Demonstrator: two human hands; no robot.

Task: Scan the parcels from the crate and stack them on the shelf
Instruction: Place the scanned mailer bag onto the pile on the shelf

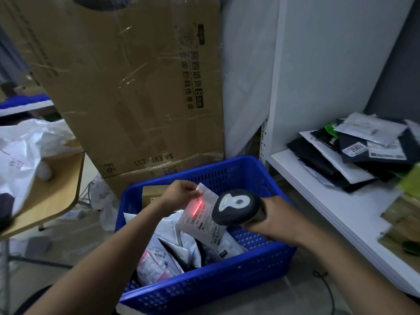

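Over the blue crate (204, 289), our left grip (179, 194) pinched the top corner of a white parcel (204, 215), while our right grip (276, 218) curled round the scanner (236, 206), its red line across the label. More parcels (156, 262) lay in the crate; a pile (354, 155) sat on the shelf (336, 208).

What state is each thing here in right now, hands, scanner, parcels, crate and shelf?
Left hand, pinches the white parcel at its top corner.
Right hand, holds the scanner.
Scanner, on, red line across the parcel's barcode.
White parcel, tilted up, lower end in the crate.
Crate, part full of parcels.
Shelf, bears a loose pile of parcels.
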